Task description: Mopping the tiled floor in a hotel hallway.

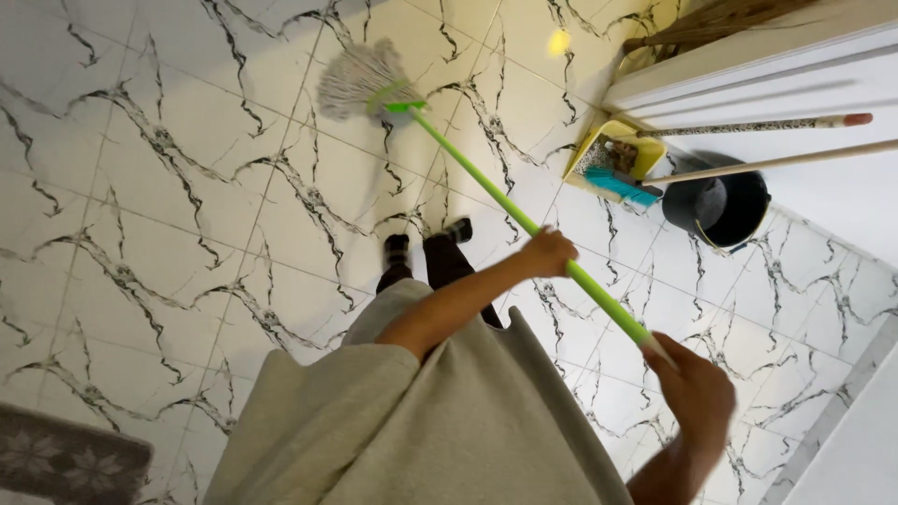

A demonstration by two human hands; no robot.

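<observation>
Both hands clamped round green mop handle (524, 223), string mop head (355, 79) down on marbled tile floor (168, 234).
Left hand (547, 252) mid-shaft, right hand (694, 393) at top end. Black bucket (718, 208) by wall, contents unclear; yellow dustpan (617, 154) holds teal brush (622, 187).

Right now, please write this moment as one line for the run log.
left hand: grips mop handle mid-shaft | right hand: grips its upper end | mop head: on tiled floor
</observation>
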